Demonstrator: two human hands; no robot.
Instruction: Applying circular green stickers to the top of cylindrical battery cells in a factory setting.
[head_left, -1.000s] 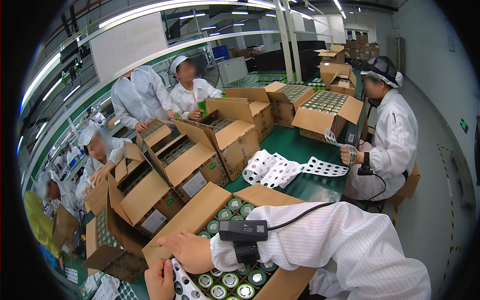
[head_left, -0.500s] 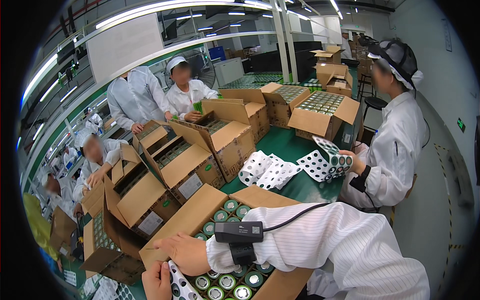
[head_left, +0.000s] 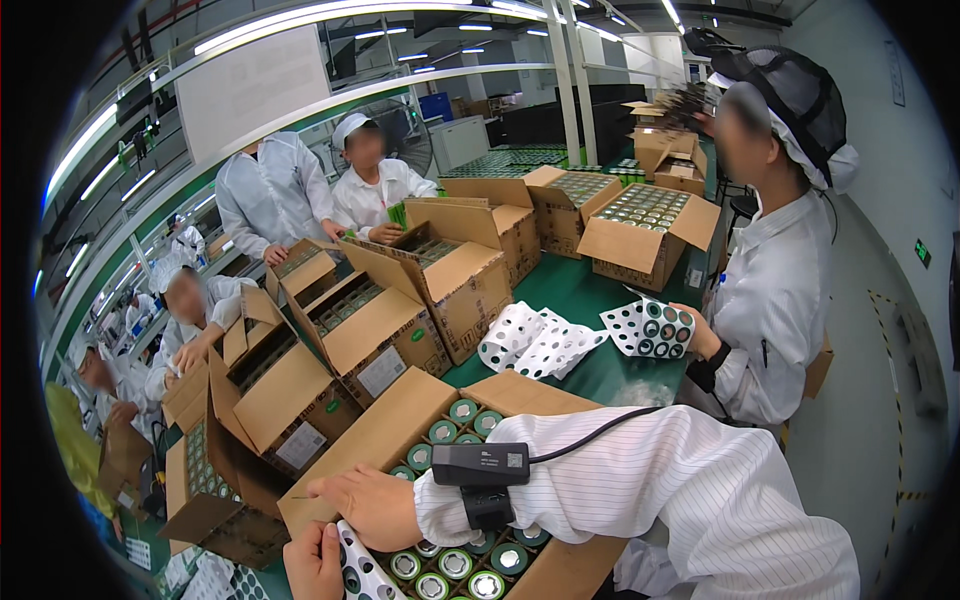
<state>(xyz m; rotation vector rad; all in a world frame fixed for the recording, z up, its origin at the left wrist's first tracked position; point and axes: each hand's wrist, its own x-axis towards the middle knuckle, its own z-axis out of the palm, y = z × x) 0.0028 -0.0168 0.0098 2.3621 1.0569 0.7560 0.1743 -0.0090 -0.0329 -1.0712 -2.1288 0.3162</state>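
An opened cardboard box (head_left: 570,572) in front of me holds rows of green cylindrical battery cells (head_left: 455,563), several with ring-shaped tops. At its near left corner my left hand (head_left: 313,562) is closed, thumb against fingers, on a white sticker strip (head_left: 365,570) with round holes that hangs over the cells. My right hand (head_left: 372,507) reaches across the box just above it, fingers bent toward the left cardboard edge. A thin dark sliver shows by its fingertips; the fingers' undersides are hidden. A black device (head_left: 480,464) is strapped at the right wrist.
More opened boxes of cells (head_left: 380,330) crowd the left and far side of the green table (head_left: 560,283). Crumpled white strips (head_left: 540,340) lie beyond my box. At right, a co-worker (head_left: 765,300) holds a sticker sheet (head_left: 665,330); other people stand across the table.
The co-worker at right has leaned closer, lowered and turned the sticker sheet, and raised another hand near the head. My own hands have hardly moved.
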